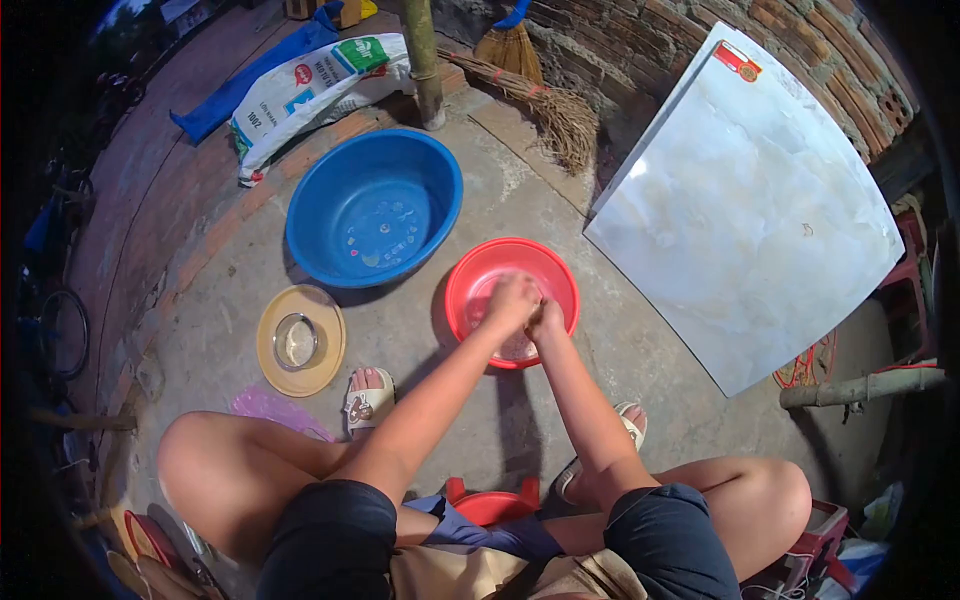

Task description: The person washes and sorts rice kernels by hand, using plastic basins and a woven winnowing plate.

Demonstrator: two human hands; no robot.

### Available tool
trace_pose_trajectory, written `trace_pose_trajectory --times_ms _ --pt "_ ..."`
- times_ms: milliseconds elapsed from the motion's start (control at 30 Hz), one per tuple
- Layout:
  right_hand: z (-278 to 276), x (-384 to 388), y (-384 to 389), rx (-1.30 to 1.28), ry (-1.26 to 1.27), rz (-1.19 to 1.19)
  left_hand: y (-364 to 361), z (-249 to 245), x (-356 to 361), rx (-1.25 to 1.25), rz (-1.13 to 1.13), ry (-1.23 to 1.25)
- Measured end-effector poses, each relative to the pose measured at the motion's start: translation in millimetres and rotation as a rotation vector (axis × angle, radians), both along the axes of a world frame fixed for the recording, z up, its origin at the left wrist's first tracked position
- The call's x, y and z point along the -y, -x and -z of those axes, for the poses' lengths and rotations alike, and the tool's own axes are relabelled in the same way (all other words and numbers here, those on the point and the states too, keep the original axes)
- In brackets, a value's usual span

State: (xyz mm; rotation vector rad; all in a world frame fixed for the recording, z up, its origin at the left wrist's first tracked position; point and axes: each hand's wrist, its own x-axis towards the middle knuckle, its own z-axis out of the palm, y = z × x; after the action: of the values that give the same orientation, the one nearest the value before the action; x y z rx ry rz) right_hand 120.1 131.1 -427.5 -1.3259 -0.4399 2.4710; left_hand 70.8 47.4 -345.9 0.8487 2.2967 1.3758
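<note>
Both my hands are close together inside the rim of a red plastic basin (460, 335) on the concrete floor. My left hand (513, 300) is curled and somewhat blurred, over the middle of the basin. Against it, my right hand (546, 318) is closed at the basin's right side. Whatever lies between the fingers is too small and hidden to name. Pale, cloudy liquid (518, 348) shows at the bottom of the basin, below the hands.
A large blue tub (330, 250) stands behind left. Nearer is a tan round lid (280, 375) bearing a clear bowl (296, 342). A marbled panel (750, 220) leans at right. A printed sack (310, 100), a straw broom (565, 125) and a pole (422, 70) are farther back.
</note>
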Motion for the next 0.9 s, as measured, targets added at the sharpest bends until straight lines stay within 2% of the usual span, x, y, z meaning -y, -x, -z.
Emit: trace_pose_trajectory --times_ms 33,67,100,167,200,233,267,300,333,367,433,467,500,567,600,667,800,867,900 --pt "-16 4 1 0.004 -0.002 0.006 2 -7 2 0.165 -0.155 -0.115" --pt "-26 7 3 -0.042 -0.175 -0.012 12 23 -1 0.377 -0.311 -0.277" --pt "-38 12 4 -0.085 -0.347 -0.032 16 19 1 0.893 -0.444 -0.344" --pt "-62 30 4 -0.164 -0.682 -0.161 24 27 15 1.521 -0.354 -0.451" --pt "-62 36 5 -0.074 -1.012 -0.314 24 30 22 1.633 -0.284 -0.574" --pt "-62 39 4 0.023 -1.336 -0.469 20 34 24 1.638 -0.286 -0.57" --pt "-63 38 3 0.027 -1.334 -0.468 16 37 24 1.572 -0.268 -0.633" --pt "-68 38 1 -0.03 -1.673 -0.495 12 30 26 1.504 -0.251 -0.692" --pt "-71 39 -1 -0.094 -2.009 -0.516 19 47 23 1.597 -0.329 -0.716" --pt "-75 40 -5 -0.09 -2.004 -0.519 23 64 23 1.601 -0.333 -0.711" --pt "-79 34 -12 0.289 -2.22 -0.182 32 87 25 1.601 -0.58 -0.706" --pt "-70 27 -13 0.347 -2.078 -0.291 38 103 27 1.566 -0.613 -0.778" --pt "-56 23 -15 0.35 -2.077 -0.295 40 99 31 1.57 -0.615 -0.776" --pt "-28 16 -19 0.457 -1.798 -0.791 41 81 38 1.677 -0.656 -0.779" --pt "-15 17 -24 0.459 -1.795 -0.794 42 77 41 1.656 -0.636 -0.746" --pt "4 21 -34 0.447 -1.877 -1.276 43 79 45 1.609 -0.59 -0.709" --pt "-10 26 -38 0.358 -1.735 -1.334 41 83 44 1.474 -0.47 -0.55" --pt "-30 32 -28 0.463 -1.672 -0.962 37 79 43 1.45 -0.463 -0.511" --pt "-31 32 -22 0.463 -1.672 -0.965 37 85 42 1.425 -0.455 -0.473"
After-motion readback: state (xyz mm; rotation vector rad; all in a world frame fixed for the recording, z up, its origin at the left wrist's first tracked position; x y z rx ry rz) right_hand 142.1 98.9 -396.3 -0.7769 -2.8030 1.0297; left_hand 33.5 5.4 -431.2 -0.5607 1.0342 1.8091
